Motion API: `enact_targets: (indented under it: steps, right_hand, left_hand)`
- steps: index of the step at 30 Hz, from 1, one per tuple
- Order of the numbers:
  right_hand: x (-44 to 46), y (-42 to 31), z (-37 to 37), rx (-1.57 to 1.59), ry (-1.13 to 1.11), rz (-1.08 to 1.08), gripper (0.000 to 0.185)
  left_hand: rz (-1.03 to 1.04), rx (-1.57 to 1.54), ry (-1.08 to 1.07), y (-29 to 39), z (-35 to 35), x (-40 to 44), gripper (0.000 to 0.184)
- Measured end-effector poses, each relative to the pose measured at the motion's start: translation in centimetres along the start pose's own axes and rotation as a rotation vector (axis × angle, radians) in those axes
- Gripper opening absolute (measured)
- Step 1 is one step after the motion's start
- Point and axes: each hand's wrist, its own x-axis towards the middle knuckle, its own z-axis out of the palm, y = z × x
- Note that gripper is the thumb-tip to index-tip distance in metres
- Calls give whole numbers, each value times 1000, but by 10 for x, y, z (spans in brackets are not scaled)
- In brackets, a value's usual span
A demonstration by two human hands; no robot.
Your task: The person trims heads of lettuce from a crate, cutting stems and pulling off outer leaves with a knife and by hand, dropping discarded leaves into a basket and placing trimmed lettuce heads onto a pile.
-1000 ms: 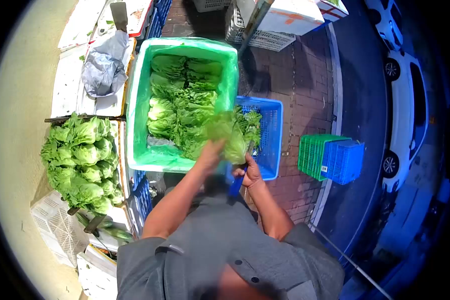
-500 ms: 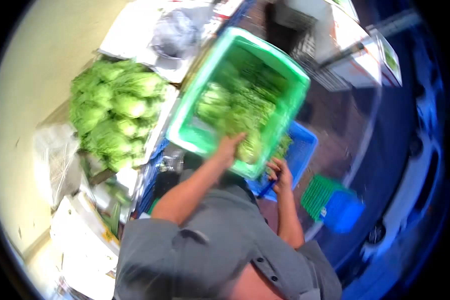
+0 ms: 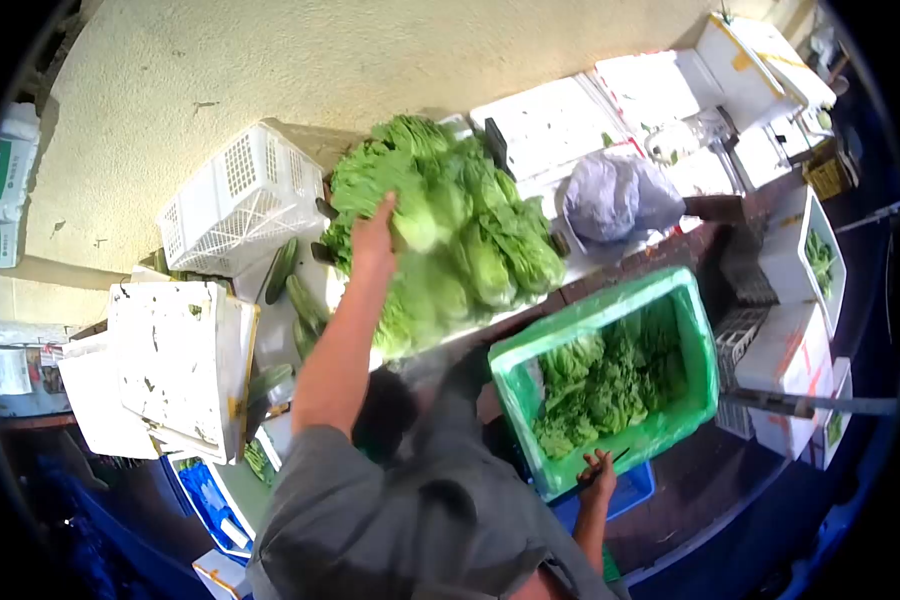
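Note:
My left hand is on the pile, its fingers closed on a leafy lettuce head whose pale base faces me. Around it lie several more lettuce heads, heaped on a white surface against the wall. To the right stands a green-lined crate with leafy greens in its bottom. Beside the crate's near edge, my right hand has its fingers curled around a thin dark tool; its exact kind is unclear.
A white lattice basket and several cucumber-like vegetables are left of the pile. White foam boxes stack at the left. A grey plastic bag lies to the right. Below the green crate is a blue crate.
My left hand has moved from inside the green-lined crate to the lettuce pile. The view has turned toward the wall. My right hand stays near the crate's edge with the dark tool.

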Motion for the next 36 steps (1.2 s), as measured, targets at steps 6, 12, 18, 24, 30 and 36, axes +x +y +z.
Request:
enact_targets:
  steps: [6,12,18,24,30,36]
  right_hand:
    - [6,12,26,-72,62,40,43]
    - [4,29,29,-133,122,79,46]
    - [0,34,40,-147,158,96,44]
    - [1,48,32,-237,176,45,33]
    - [6,31,50,-131,164,22,45]
    - [23,50,28,-78,157,66,47]
  left_hand:
    - [173,310,207,47,5,156,57]
    - [-10,436,298,34,31,218,57]
    - [61,1046,200,-19,6,297,77]
    - [-54,915,144,-13,-21,342,57]
    - [230,671,-156,58,0,236,33]
    - [57,489,-665,6,64,-38,30]
